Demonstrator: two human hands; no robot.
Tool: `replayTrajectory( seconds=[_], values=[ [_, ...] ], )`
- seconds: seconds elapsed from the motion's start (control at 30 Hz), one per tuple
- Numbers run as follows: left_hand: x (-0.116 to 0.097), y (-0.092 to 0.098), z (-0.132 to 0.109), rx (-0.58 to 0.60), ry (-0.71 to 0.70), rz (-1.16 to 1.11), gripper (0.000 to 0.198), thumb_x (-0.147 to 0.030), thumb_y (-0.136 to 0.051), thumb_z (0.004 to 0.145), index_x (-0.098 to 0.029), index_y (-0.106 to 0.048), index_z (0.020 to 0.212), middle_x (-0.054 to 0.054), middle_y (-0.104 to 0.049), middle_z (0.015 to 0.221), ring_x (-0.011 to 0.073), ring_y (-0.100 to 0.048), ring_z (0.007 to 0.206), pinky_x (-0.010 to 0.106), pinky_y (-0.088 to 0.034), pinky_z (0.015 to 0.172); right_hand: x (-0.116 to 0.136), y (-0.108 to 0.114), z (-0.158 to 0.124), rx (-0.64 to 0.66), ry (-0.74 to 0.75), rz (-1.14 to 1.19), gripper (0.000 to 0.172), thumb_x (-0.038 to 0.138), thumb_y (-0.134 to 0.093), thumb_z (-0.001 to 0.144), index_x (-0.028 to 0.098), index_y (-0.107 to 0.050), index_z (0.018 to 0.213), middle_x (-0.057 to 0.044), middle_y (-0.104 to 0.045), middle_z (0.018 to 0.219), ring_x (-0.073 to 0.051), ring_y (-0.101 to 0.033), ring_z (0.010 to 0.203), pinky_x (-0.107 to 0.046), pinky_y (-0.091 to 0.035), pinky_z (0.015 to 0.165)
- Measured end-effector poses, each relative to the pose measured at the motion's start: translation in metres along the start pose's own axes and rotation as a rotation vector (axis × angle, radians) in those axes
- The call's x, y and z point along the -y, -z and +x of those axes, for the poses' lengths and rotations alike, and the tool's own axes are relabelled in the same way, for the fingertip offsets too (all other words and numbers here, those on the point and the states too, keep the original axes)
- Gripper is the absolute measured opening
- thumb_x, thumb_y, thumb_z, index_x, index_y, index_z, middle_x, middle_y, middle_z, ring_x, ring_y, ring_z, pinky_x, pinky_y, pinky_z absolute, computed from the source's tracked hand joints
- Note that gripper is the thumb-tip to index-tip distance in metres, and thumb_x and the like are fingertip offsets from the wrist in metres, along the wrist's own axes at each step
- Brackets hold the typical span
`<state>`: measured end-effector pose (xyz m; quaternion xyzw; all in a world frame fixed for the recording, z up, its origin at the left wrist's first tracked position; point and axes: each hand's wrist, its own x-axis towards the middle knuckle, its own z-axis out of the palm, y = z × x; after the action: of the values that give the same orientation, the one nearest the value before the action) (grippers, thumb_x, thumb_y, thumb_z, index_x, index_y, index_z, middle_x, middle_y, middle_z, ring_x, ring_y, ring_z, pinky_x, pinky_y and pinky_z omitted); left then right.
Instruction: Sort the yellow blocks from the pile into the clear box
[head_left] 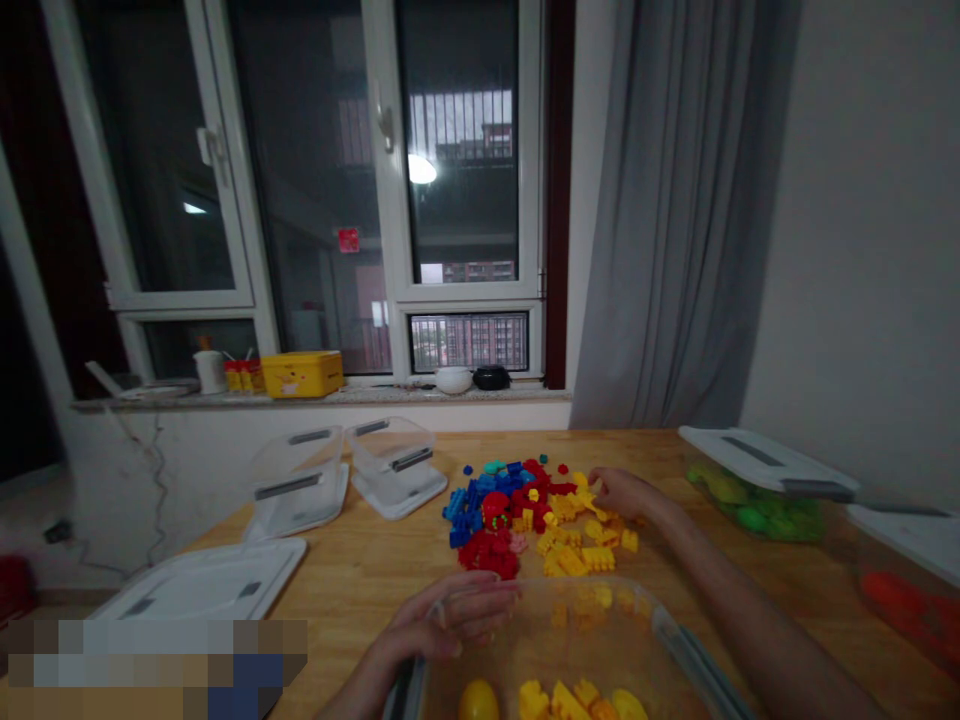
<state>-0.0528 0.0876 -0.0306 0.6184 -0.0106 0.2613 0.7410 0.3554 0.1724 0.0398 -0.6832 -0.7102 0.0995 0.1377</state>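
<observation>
Head view: the right hand [621, 493] lies with its fingers bent down on the far right edge of a heap of toy bricks [525, 515]. It touches the yellow bricks [574, 560] that spread from under its fingertips back toward the person. Whether the fingers have closed on a piece cannot be told (they are small and dim here). To the left of this hand the heap turns to red bricks [491, 548] and then blue bricks [466, 505]. Nearer the person, the left hand [454, 618] is curled over the left rim of a clear bin [679, 640], its fingers wrapped on the edge. Right of that hand, inside the bin, lie a few yellow pieces [564, 700]. All of this sits on a wooden bench [360, 570]. Beyond and to the left of the left hand are a flat white lid [202, 585] and two empty clear tubs [300, 480] [394, 462]. Well to the right of the right hand stands a lidded tub of green pieces [750, 510], and nearer the person a tub of orange pieces [907, 610]. Behind the bench a window sill [450, 396] carries a yellow box [304, 373], and a grey curtain [675, 220] hangs beside it.
</observation>
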Motion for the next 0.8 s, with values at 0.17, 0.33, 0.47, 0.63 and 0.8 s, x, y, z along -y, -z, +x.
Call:
replayTrajectory(
  seconds=[0.17,0.33,0.47,0.63,0.8],
  values=[
    [-0.003,-0.004,0.004,-0.004,-0.013,0.002,0.074,-0.009,-0.063,0.077,-0.028,-0.059,0.148,0.009,-0.053,0.162,0.0375,-0.036,0.157,0.066,-0.01,0.129,-0.004,0.0,0.001,-0.014,0.01,-0.019,0.032,0.023,-0.07,0.095,0.016,-0.066,0.126,-0.004,-0.075,0.101,-0.015,-0.068,0.077,-0.032,-0.057,0.075],
    [-0.006,-0.008,0.003,-0.03,0.005,-0.018,0.075,-0.007,-0.067,0.074,-0.025,-0.061,0.146,0.012,-0.053,0.162,0.0388,-0.036,0.157,0.064,-0.011,0.129,-0.013,-0.002,0.009,-0.088,0.018,-0.04,0.039,0.014,-0.074,0.087,0.016,-0.067,0.125,-0.008,-0.077,0.108,-0.02,-0.071,0.092,-0.031,-0.051,0.08],
    [0.0,-0.001,0.0,-0.02,0.001,-0.005,0.072,-0.011,-0.065,0.077,-0.027,-0.059,0.148,0.011,-0.053,0.162,0.0391,-0.037,0.156,0.067,-0.012,0.128,-0.018,-0.001,0.014,-0.153,0.056,-0.029,0.039,0.013,-0.076,0.085,0.02,-0.069,0.122,-0.01,-0.078,0.116,-0.022,-0.07,0.104,-0.028,-0.046,0.082],
    [-0.001,0.001,-0.001,-0.018,0.014,0.024,0.077,-0.013,-0.068,0.075,-0.024,-0.056,0.15,0.013,-0.05,0.164,0.0395,-0.036,0.157,0.064,-0.015,0.129,-0.02,-0.001,0.018,-0.168,0.086,0.038,0.036,0.014,-0.078,0.083,0.019,-0.07,0.118,-0.007,-0.079,0.11,-0.019,-0.072,0.1,-0.025,-0.047,0.079],
    [-0.005,-0.002,-0.001,0.002,0.012,0.011,0.075,-0.015,-0.066,0.079,-0.023,-0.054,0.151,0.015,-0.047,0.166,0.0397,-0.031,0.159,0.066,-0.008,0.129,-0.022,-0.003,0.022,-0.171,0.097,0.105,0.032,0.016,-0.077,0.084,0.018,-0.07,0.115,-0.005,-0.081,0.1,-0.017,-0.073,0.092,-0.024,-0.047,0.074]
  ],
)
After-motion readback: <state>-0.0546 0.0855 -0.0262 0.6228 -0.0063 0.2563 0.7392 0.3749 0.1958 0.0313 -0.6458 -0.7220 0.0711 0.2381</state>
